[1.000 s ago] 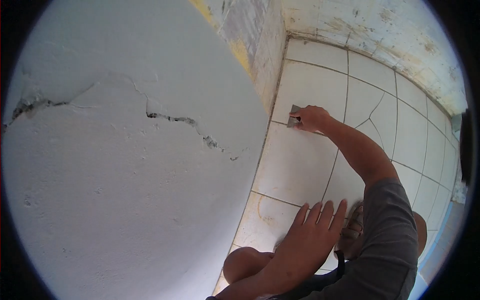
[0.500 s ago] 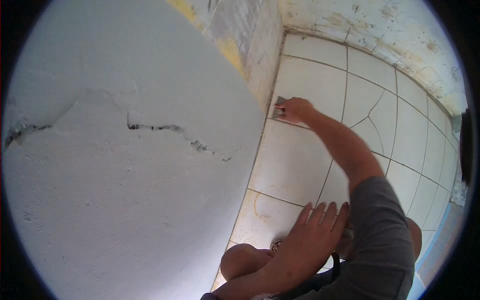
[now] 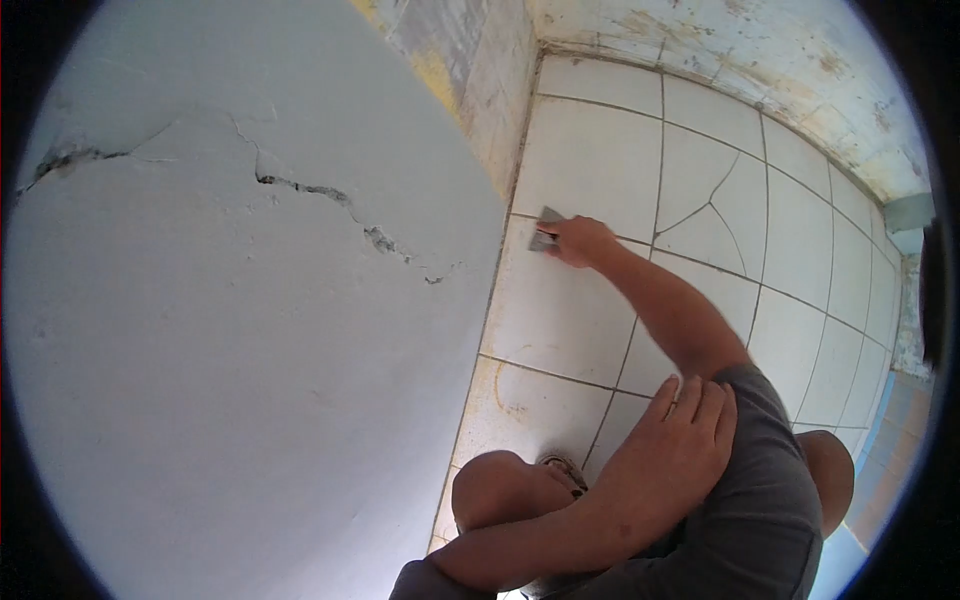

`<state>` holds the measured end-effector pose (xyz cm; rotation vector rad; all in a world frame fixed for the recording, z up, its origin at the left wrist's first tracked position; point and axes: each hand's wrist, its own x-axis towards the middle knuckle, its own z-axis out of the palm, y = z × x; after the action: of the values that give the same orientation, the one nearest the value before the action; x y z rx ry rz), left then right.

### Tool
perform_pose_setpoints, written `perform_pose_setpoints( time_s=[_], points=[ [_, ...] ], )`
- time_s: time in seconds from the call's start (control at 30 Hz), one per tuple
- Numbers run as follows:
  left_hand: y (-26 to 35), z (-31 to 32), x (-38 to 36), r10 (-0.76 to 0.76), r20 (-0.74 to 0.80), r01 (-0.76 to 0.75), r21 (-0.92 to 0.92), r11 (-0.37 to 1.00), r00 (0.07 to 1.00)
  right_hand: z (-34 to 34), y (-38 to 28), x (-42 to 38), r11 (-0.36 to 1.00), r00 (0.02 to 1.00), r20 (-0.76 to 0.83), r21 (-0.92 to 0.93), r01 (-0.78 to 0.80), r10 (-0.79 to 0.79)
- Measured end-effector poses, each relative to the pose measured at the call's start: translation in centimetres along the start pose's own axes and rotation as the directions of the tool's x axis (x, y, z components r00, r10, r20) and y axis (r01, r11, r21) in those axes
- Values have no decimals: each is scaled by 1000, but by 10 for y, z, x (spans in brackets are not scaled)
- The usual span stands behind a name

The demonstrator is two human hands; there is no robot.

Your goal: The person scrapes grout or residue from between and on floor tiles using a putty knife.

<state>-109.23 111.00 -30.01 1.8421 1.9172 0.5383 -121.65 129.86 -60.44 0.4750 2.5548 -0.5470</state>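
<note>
My right hand (image 3: 582,241) reaches out over the white tiled floor (image 3: 590,160) and grips a small grey metal scraper (image 3: 546,229). The blade rests on a dark grout line, close to the foot of the white plastered wall (image 3: 250,380). My left hand (image 3: 692,428) lies flat on the grey sleeve of my right upper arm, fingers extended and holding nothing. My left forearm crosses over my bent knee (image 3: 495,490).
A long jagged crack (image 3: 300,188) runs across the plastered wall on the left. One floor tile (image 3: 712,205) shows branching cracks. A stained, peeling wall base (image 3: 700,40) borders the floor at the top. My other knee (image 3: 830,465) is at the lower right.
My right hand has slid the scraper leftwards along the grout line towards the wall. My left hand has shifted right onto the sleeve.
</note>
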Motion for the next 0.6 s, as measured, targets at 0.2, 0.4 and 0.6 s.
perform_pose_setpoints(
  time_s=[0.2, 0.4, 0.6],
  points=[
    [9, 1, -25, -28, -19, 29, 41, 999, 999, 36, -16, -45, 997, 997, 40, 51, 66, -68],
    [35, 16, -26, -25, 68, 19, 101, 995, 997, 61, -38, -89, 988, 995, 68, 136, -78, 69],
    [60, 20, -34, 8, -6, -7, 98, 995, 1000, 80, -74, -86, 996, 989, 136, 81, 47, -58]
  ],
)
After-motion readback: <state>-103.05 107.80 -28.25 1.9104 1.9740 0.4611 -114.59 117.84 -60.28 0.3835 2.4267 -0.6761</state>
